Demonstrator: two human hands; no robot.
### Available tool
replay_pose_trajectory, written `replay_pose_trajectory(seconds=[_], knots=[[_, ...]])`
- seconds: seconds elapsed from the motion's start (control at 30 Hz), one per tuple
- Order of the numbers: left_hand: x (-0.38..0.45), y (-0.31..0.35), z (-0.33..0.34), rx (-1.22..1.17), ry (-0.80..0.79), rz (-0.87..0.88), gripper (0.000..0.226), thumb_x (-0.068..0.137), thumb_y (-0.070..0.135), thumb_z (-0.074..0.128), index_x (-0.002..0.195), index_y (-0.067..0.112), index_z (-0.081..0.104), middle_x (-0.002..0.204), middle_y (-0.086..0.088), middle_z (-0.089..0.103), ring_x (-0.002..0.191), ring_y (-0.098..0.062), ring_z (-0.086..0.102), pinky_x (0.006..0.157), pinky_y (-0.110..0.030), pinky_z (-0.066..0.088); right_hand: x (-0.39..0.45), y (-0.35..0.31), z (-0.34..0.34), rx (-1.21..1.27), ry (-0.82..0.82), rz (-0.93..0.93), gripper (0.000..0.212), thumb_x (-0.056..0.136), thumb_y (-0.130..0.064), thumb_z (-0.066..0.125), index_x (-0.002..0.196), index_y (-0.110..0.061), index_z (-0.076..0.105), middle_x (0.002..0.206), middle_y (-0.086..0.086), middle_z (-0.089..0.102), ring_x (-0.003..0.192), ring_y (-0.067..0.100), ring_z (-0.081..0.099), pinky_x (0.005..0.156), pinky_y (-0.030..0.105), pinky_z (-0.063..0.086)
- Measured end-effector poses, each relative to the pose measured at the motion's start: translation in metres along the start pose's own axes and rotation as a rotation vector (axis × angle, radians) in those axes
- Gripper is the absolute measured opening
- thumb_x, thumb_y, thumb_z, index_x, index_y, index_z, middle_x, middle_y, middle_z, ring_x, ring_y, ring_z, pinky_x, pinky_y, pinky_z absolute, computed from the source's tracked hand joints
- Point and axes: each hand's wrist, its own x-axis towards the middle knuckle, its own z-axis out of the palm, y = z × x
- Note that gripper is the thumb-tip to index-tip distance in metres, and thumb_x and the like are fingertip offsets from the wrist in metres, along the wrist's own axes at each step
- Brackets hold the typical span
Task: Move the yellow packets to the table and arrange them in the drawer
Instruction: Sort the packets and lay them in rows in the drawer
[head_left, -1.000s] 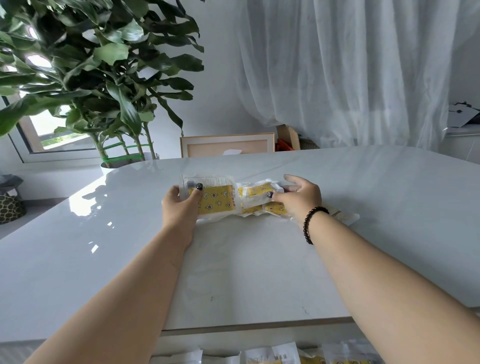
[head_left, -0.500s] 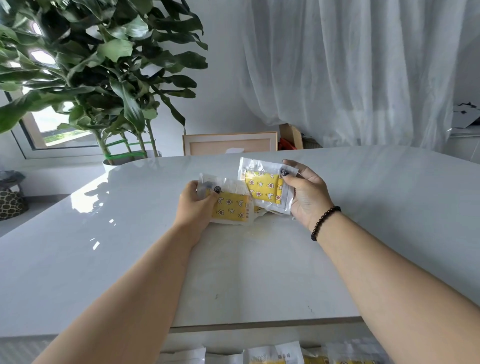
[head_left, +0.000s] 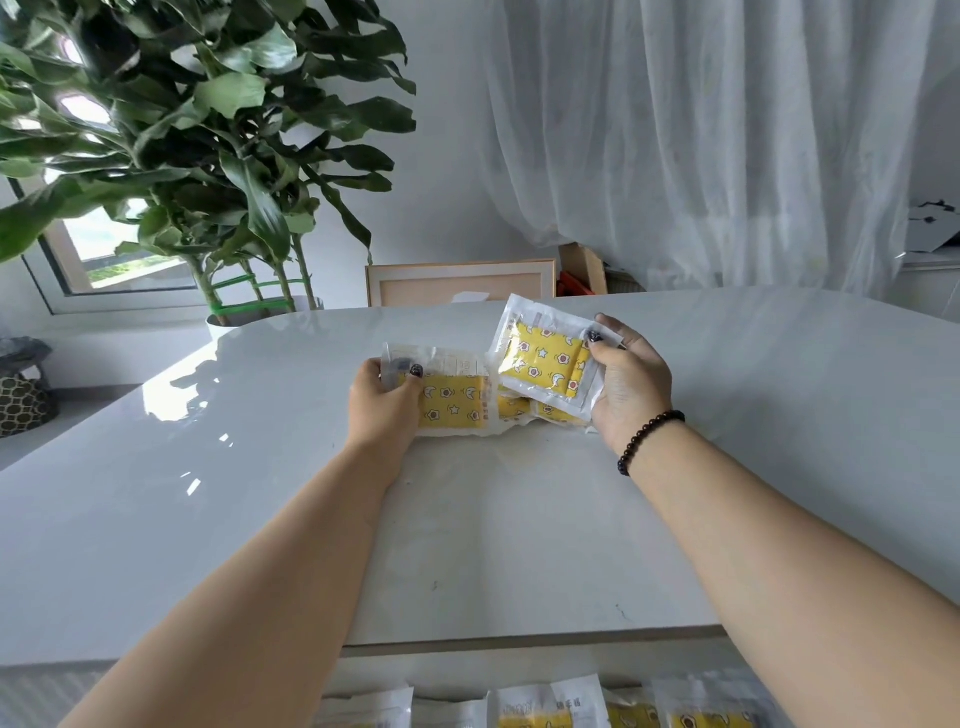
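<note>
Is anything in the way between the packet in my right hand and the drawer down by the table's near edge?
Nothing visible blocks it. The right hand holds a yellow packet above the table, whose surface toward you is bare. The drawer below the near edge already holds a row of packets; free space there can't be judged.

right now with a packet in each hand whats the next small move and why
Probably bring the right hand toward the body and lower its lifted yellow packet to the row of packets below the table edge. The left hand only grips a packet lying on the pile.
</note>
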Motion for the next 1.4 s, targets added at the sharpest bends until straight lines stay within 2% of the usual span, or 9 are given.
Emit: replay_pose_trajectory(seconds=[0.23,0.33,0.5,0.77,0.87,1.03,1.13,1.23,1.4], knots=[[0.001,0.0,-0.001,0.03,0.064,-0.026,0.009,0.091,0.01,0.054,0.098,0.017,0.054,0.101,-0.009,0.066,0.082,-0.022,0.065,0.073,-0.033,0.053,0.006,-0.004,-0.005,0.082,0.087,0.011,0.033,0.085,0.011,0.05,0.101,-0.011,0.067,0.089,0.013,0.068,0.073,0.027,0.068,0.073,0.046,0.058],[-0.004,0.003,0.0,-0.044,-0.035,-0.019,0.016,0.093,0.024,0.059,0.103,0.013,0.055,0.092,-0.005,0.066,0.077,-0.02,0.065,0.072,-0.033,0.054,0.001,0.006,0.0,-0.074,0.012,-0.021,0.032,0.082,0.012,0.053,0.087,-0.016,0.069,0.086,0.01,0.068,0.079,0.026,0.066,0.079,0.045,0.056],[-0.013,0.004,0.002,0.101,-0.236,0.064,0.056,0.065,0.019,0.088,0.11,0.016,0.055,0.097,-0.004,0.069,0.082,-0.019,0.069,0.074,-0.035,0.059,-0.016,0.024,0.01,-0.34,-0.21,-0.106,0.032,0.083,0.012,0.059,0.081,-0.019,0.067,0.086,0.0,0.068,0.078,0.012,0.063,0.065,0.015,0.051],[-0.012,0.004,0.0,0.006,-0.202,0.166,0.05,0.067,-0.004,0.081,0.107,0.013,0.057,0.087,0.0,0.068,0.073,-0.01,0.068,0.07,-0.027,0.059,-0.021,0.021,0.01,-0.702,-0.268,-0.097,0.036,0.082,-0.008,0.067,0.117,-0.014,0.058,0.102,-0.002,0.061,0.1,0.016,0.059,0.083,0.025,0.047],[-0.013,0.004,0.001,-0.005,-0.214,0.199,0.051,0.067,-0.005,0.081,0.107,0.015,0.056,0.09,-0.003,0.068,0.078,-0.016,0.068,0.07,-0.03,0.059,-0.026,0.021,0.01,-0.787,-0.386,-0.198,0.021,0.08,-0.006,0.068,0.101,-0.006,0.064,0.096,0.018,0.069,0.087,0.029,0.066,0.078,0.031,0.052],[-0.012,0.001,0.003,0.072,-0.288,0.223,0.057,0.063,-0.004,0.084,0.109,0.016,0.057,0.099,-0.011,0.067,0.088,-0.024,0.068,0.074,-0.037,0.059,-0.025,0.013,0.009,-0.835,-0.41,-0.303,0.02,0.079,-0.005,0.07,0.099,-0.01,0.069,0.09,0.003,0.072,0.084,0.016,0.067,0.076,0.024,0.055],[-0.009,0.0,0.003,0.016,-0.213,0.136,0.051,0.065,-0.003,0.083,0.1,0.023,0.056,0.094,-0.007,0.069,0.085,-0.023,0.069,0.075,-0.038,0.059,-0.015,0.004,0.005,-0.965,-0.223,-0.407,0.016,0.083,-0.007,0.061,0.092,-0.018,0.069,0.081,-0.009,0.067,0.075,0.004,0.061,0.066,0.005,0.045],[-0.003,0.001,-0.003,-0.158,-0.011,0.006,0.047,0.068,0.006,0.084,0.104,0.021,0.058,0.096,-0.004,0.068,0.082,-0.019,0.068,0.071,-0.033,0.057,-0.005,-0.001,-0.004,-1.195,-0.098,-0.418,0.019,0.083,-0.012,0.058,0.098,-0.02,0.067,0.096,-0.004,0.067,0.088,0.01,0.06,0.074,0.015,0.043],[0.009,-0.003,-0.012,-0.366,0.195,-0.16,0.047,0.069,0.011,0.083,0.108,0.013,0.057,0.102,-0.01,0.069,0.084,-0.022,0.07,0.074,-0.041,0.059,-0.006,0.019,-0.007,-1.569,-0.505,-0.3,0.061,0.078,-0.05,0.064,0.134,-0.033,0.048,0.139,-0.005,0.05,0.127,0.019,0.046,0.104,0.034,0.04]])
